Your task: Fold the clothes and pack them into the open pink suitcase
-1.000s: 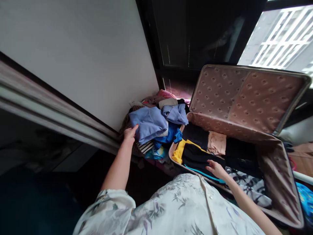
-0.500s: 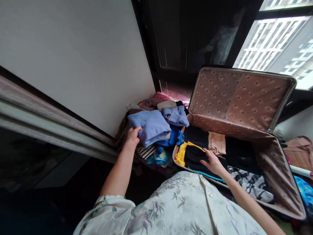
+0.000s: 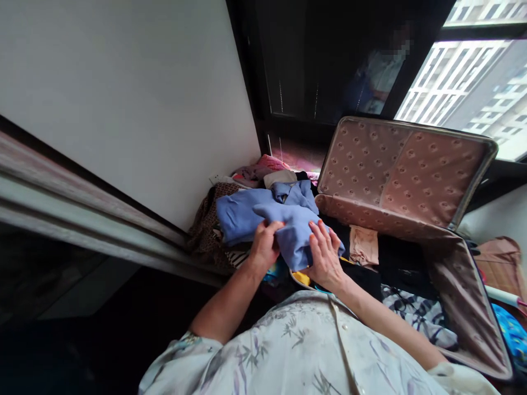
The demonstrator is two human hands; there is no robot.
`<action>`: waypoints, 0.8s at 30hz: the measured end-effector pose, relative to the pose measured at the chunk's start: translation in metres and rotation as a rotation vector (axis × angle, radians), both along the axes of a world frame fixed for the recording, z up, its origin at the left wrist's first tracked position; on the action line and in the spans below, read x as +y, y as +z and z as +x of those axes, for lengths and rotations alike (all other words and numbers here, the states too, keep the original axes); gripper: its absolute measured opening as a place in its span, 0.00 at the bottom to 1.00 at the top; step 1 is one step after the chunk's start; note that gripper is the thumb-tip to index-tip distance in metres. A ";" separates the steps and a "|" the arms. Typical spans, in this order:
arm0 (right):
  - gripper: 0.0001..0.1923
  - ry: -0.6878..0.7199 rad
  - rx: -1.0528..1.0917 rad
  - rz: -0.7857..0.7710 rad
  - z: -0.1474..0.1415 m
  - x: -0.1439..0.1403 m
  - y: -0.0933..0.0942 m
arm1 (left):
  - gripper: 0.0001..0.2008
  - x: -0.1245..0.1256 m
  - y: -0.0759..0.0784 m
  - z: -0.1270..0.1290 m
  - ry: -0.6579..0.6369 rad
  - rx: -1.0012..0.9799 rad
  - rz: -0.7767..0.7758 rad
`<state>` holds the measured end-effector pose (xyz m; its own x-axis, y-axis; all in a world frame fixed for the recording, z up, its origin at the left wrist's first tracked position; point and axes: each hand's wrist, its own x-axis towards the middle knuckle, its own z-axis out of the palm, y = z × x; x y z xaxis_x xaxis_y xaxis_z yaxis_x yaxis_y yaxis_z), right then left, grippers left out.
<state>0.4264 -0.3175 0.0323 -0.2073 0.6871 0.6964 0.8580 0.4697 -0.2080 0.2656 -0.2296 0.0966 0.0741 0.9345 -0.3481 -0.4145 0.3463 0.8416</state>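
My left hand [image 3: 265, 244] pinches the left edge of a folded periwinkle-blue garment [image 3: 294, 233], thumb on top. At the garment's right side, my right hand [image 3: 327, 255] grips it with the fingers laid over the cloth; its thumb is mostly hidden. The bundle hangs over the left end of an open suitcase [image 3: 486, 307]. More cloth of the same blue [image 3: 239, 214] lies on the clothes pile to the left; whether it joins the held piece I cannot tell. Inside the suitcase are a yellow garment [image 3: 302, 277], black clothes [image 3: 405, 263] and a peach-coloured piece [image 3: 364, 244].
The suitcase lid [image 3: 403, 170] stands raised against the window side. A black-and-white patterned cloth [image 3: 420, 312] lies in the suitcase's near part. Left of the pile rises a white wall [image 3: 164, 109]. A brown bag [image 3: 500, 260] sits beyond the suitcase's right end.
My left hand has moved right, carrying blue cloth from the pile toward the suitcase. My right hand has left the black clothes, moved left and up, and taken hold of the garment's right side.
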 end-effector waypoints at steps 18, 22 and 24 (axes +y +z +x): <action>0.21 -0.555 1.445 -0.897 0.201 -0.072 -0.077 | 0.18 -0.030 -0.076 0.143 -0.750 -0.182 -0.194; 0.16 -0.647 1.685 -0.941 0.214 -0.074 -0.129 | 0.11 -0.040 -0.113 0.116 -0.662 -0.058 -0.374; 0.14 -0.607 1.718 -0.958 0.217 -0.067 -0.146 | 0.08 -0.046 -0.122 0.099 -0.584 -0.028 -0.455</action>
<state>0.6431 -0.3848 -0.1140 0.4724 0.5878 -0.6568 -0.4698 -0.4626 -0.7519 0.3642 -0.2760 -0.0250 0.5293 0.5043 -0.6823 -0.0751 0.8289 0.5543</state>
